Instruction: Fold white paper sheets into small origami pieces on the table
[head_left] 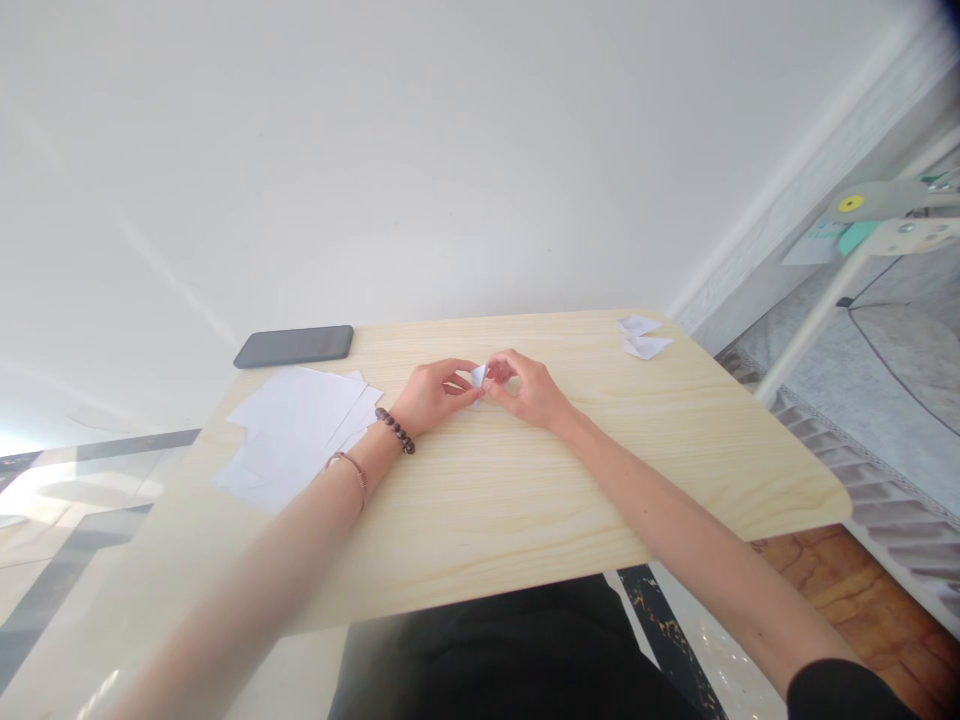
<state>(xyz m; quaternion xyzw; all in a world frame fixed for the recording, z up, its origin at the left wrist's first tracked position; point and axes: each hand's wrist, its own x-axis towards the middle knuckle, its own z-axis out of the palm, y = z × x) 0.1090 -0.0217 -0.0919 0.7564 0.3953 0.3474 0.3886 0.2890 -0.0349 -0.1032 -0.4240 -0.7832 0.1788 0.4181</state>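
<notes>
Between my two hands, above the middle of the table, is a small folded piece of white paper. My left hand pinches it from the left between thumb and fingers. From the right, my right hand grips its other side with thumb and forefinger. Parts of the paper are hidden behind the fingertips. A dark bead bracelet and a thin bangle circle my left wrist.
White paper sheets lie loosely stacked at the table's left, partly behind my left forearm. A dark phone lies behind them. Two folded paper pieces rest at the back right of the wooden table. A white wall stands behind.
</notes>
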